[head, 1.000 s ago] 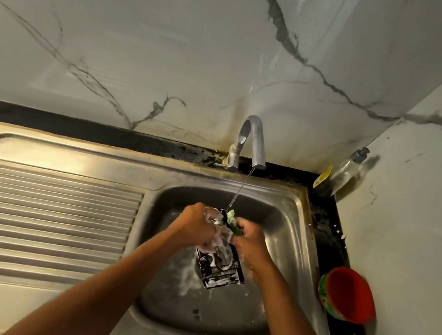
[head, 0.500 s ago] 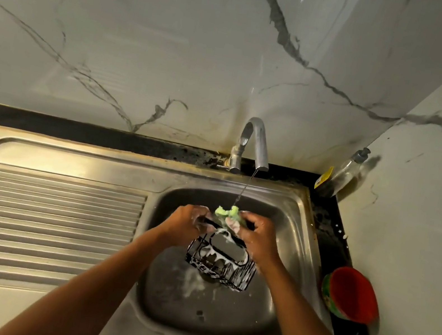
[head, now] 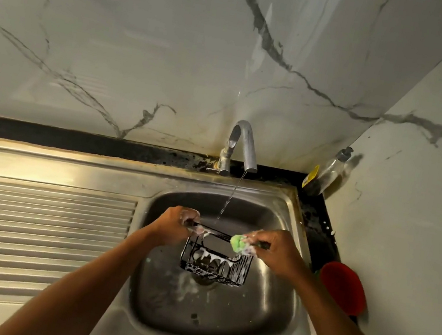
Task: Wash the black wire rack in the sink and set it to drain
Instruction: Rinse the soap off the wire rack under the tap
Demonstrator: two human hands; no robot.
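The black wire rack (head: 215, 263), streaked with white suds, hangs over the steel sink basin (head: 271, 309) above the drain. My left hand (head: 179, 223) grips the left end of its top rail. My right hand (head: 273, 250) pinches a green sponge (head: 238, 243) against the right end of that rail. A thin stream of water falls from the tap (head: 242, 147) just behind the rack. Foam coats both hands.
The ribbed steel draining board (head: 35, 226) stretches to the left of the basin. A soap bottle (head: 326, 172) leans in the back right corner. A red bowl (head: 341, 287) sits on the dark counter at the right, close to my right forearm.
The rack has turned from upright on end to lying wide and level. My hands have spread apart, and the sponge has slid right along the top rail.
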